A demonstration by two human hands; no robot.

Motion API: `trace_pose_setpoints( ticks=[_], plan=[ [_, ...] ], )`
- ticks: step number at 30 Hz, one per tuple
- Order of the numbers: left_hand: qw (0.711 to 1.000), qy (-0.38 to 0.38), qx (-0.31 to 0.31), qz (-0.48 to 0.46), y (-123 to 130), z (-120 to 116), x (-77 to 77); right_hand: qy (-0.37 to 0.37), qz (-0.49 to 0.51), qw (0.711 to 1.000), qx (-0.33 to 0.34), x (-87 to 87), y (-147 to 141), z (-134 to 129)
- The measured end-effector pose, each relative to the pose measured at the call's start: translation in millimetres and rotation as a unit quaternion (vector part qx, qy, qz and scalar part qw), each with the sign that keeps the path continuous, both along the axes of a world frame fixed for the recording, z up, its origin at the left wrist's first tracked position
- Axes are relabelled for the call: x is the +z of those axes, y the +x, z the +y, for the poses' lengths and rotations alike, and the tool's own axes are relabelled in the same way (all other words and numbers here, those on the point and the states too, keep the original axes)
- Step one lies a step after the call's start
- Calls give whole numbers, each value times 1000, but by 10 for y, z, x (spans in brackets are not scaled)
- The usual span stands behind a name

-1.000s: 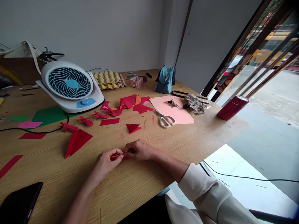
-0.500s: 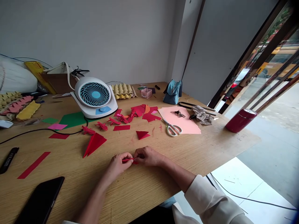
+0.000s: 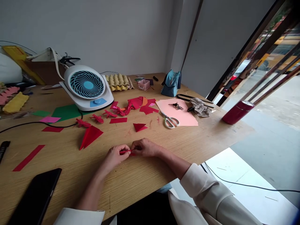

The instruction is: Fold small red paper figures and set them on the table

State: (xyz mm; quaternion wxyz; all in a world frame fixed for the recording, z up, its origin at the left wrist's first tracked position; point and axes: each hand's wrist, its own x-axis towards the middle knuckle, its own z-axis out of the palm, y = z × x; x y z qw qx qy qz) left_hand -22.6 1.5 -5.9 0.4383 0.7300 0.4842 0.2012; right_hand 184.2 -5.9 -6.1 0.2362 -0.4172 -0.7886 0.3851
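Near the front of the wooden table, my left hand [image 3: 117,155] and my right hand [image 3: 144,148] meet over a small piece of folded red paper [image 3: 125,152]. The left fingers pinch its left part; the right fingertips close on its right end. Most of the paper is hidden by the fingers, so its shape does not show. Just beyond lies a small red folded triangle [image 3: 139,127]. A larger folded red paper [image 3: 91,136] rests to the left. Behind these, several red folded paper figures [image 3: 97,118] stand in a row with red scraps [image 3: 148,109].
Scissors [image 3: 170,121] lie on pink paper sheets [image 3: 187,117] with keys [image 3: 176,106]. A fan [image 3: 87,89] stands at the back left, and its cord runs left. A phone [image 3: 35,195] lies front left. A red tumbler [image 3: 237,112] stands by the right edge.
The camera view has shifted, so the whole scene sits slightly higher and more to the left. Both hands keep their pinch on the red paper with little visible movement.
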Motion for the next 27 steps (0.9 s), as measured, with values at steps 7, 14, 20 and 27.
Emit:
trace_pose_setpoints(
  ticks=[7, 14, 20, 27],
  plan=[
    [1000, 26, 1, 8, 32, -27, 60, 5, 11, 1000, 5, -50, -13, 1],
    [999, 19, 7, 27, 4, -23, 12, 47, 14, 999, -2, 92, 68, -33],
    [999, 19, 24, 26, 33, -59, -16, 295, 292, 856, -308, 970, 643, -396],
    [999, -17, 38, 34, 79, -97, 96, 224, 110, 932, -264, 534, 532, -156]
  ],
)
